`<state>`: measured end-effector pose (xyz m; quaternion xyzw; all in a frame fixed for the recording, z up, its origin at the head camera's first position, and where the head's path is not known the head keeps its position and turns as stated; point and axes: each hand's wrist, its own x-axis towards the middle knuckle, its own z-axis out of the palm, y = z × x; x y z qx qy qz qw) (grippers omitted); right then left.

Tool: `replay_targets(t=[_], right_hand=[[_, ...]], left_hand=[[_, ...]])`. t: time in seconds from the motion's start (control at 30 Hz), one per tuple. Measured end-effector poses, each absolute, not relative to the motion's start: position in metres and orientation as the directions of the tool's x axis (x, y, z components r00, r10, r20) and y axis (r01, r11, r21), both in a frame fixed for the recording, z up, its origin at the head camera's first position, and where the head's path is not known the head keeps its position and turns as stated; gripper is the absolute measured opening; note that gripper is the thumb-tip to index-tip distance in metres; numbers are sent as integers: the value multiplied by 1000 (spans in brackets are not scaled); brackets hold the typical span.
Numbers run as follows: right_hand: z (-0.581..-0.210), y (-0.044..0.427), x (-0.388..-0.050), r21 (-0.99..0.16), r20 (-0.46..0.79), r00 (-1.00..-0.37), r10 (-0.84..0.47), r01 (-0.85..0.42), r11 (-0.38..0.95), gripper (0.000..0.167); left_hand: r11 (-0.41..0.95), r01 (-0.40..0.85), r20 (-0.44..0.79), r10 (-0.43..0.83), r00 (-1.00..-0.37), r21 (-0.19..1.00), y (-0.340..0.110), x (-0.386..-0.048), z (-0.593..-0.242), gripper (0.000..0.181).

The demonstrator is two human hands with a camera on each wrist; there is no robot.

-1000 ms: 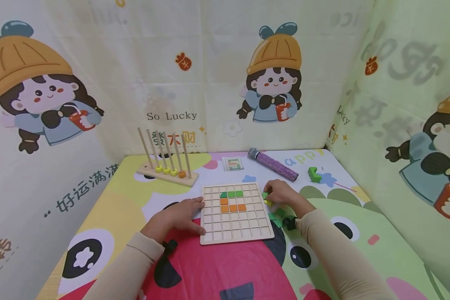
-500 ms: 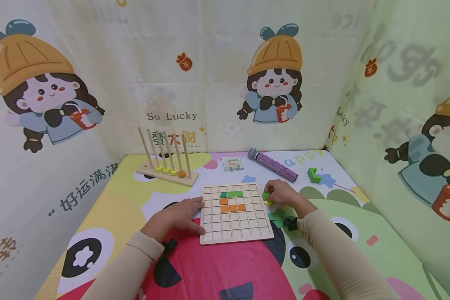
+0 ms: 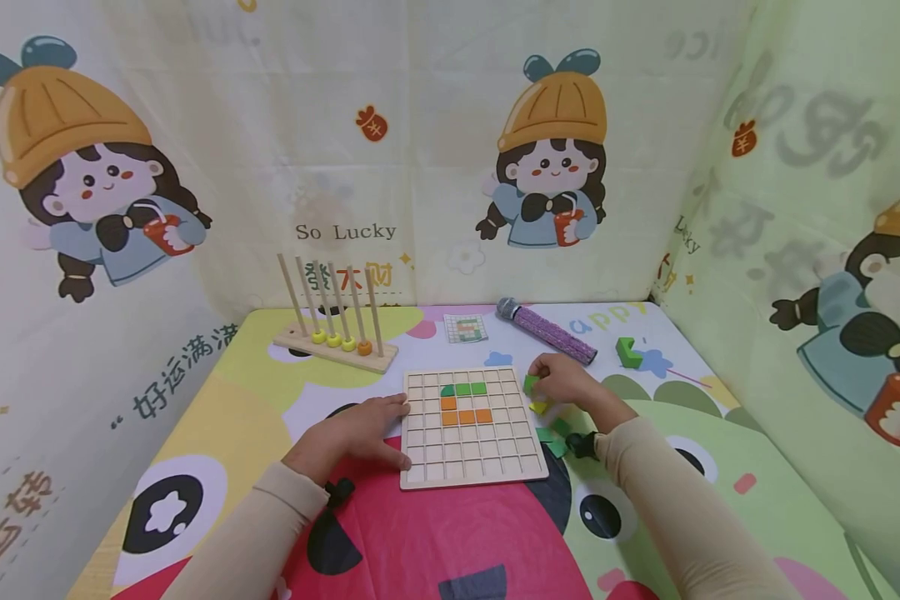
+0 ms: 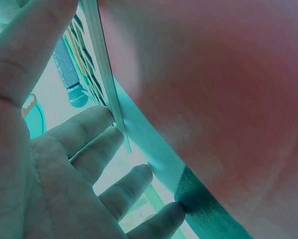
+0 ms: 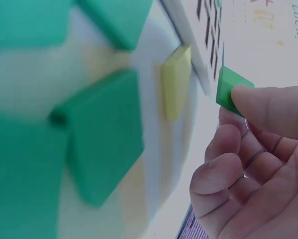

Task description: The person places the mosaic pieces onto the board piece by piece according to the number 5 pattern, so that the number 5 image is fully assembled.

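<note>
The wooden grid board lies flat, with green pieces in an upper row and orange pieces below. My left hand rests at its left edge, fingers extended; the left wrist view shows the fingertips touching the board's edge. Beyond the board's right edge, my right hand pinches a green piece between thumb and fingers, just off the table. A yellow piece lies near it on the cloth, and loose green pieces lie closer to the right wrist.
Behind the board at the left stands a peg rack with yellow and orange beads. A small pattern card lies behind the board, a purple microphone to its right. A green block sits farther right.
My right hand has lifted slightly and away from the yellow piece, holding the green piece. The left hand and board have stayed in place.
</note>
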<state>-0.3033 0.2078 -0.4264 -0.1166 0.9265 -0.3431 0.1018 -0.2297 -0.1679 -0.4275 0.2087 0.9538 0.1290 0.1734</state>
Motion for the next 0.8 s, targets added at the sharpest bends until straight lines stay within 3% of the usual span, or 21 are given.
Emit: replay_targets(t=[0.47,0.8], right_hand=[[-423,174,-304,-714,-126,-919,-375,-178,677,14],[-427,159,-310,-686,-120,-911,-395,-211,696,14]], left_hand=[[875,369,-269,455,-849,314,-168,-228,-427,100],[871,369,-263,458,-849,325,-167,-226,-424,99]])
